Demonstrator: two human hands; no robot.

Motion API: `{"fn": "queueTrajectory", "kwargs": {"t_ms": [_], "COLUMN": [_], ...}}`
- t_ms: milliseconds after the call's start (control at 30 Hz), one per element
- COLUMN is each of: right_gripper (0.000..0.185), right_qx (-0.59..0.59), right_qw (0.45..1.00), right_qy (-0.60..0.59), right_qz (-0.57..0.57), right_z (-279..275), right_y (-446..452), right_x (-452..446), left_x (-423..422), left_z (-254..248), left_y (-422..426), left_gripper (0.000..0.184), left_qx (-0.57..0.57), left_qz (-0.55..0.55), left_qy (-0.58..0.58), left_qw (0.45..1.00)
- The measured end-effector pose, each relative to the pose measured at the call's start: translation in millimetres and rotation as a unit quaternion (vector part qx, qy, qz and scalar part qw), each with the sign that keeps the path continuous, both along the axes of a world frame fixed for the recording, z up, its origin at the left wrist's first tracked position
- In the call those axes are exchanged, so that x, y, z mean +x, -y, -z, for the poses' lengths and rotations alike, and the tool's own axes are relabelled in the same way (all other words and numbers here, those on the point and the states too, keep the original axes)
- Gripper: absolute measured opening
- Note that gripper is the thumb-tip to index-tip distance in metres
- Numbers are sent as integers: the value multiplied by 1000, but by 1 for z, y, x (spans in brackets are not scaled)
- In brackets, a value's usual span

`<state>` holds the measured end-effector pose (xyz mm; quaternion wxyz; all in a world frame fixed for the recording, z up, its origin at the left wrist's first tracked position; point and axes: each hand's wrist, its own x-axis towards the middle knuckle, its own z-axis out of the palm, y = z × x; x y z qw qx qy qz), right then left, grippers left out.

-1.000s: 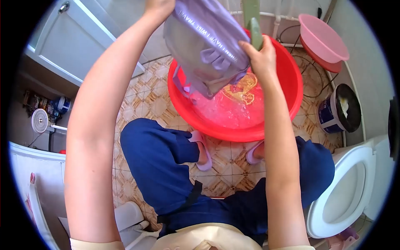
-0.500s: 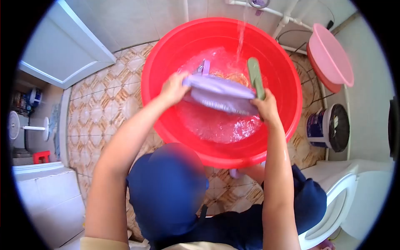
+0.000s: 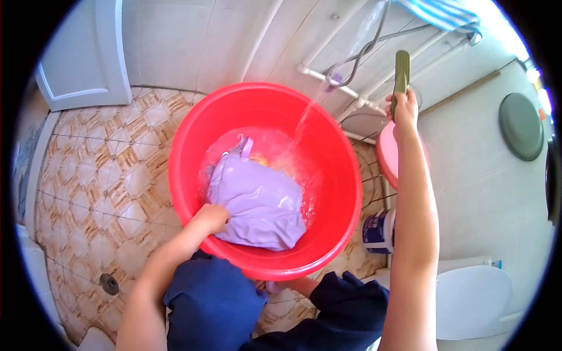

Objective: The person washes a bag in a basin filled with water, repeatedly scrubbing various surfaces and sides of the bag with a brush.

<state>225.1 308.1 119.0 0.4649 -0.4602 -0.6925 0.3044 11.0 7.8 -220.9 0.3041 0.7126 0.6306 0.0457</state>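
A purple bag lies flat in the water of a large red tub, its strap toward the far side. My left hand is at the bag's near left edge, fingers closed on the fabric. Raised to the right of the tub, my right hand grips a green brush upright by its lower end. Water streams into the tub from above.
Pink basin leans by the right wall, above a white and blue bucket. Pipes and a hose run along the far wall. A toilet stands at right, a floor drain at left.
The purple bag has been lowered into the tub and lies flat. My right hand has let go of it and moved up and right with the green brush. The view has turned right.
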Motion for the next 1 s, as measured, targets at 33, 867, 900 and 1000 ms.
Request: {"fn": "queueTrajectory", "kwargs": {"t_ms": [33, 867, 900, 1000], "right_gripper": [18, 36, 27, 24], "right_qx": [6, 223, 196, 129], "right_qw": [1000, 956, 967, 988], "right_qy": [-13, 178, 159, 27], "right_qz": [12, 64, 43, -75], "right_z": [-22, -127, -120, -49], "right_y": [-12, -55, -50, -15], "right_x": [-11, -99, -100, -91], "left_x": [4, 6, 6, 3], "left_z": [10, 10, 16, 24], "left_y": [-1, -7, -7, -6], "left_gripper": [19, 19, 19, 16], "left_qx": [9, -6, 8, 8], "left_qz": [-2, -28, -33, -22], "left_qy": [-18, 17, 21, 30], "left_qw": [1000, 999, 999, 999]}}
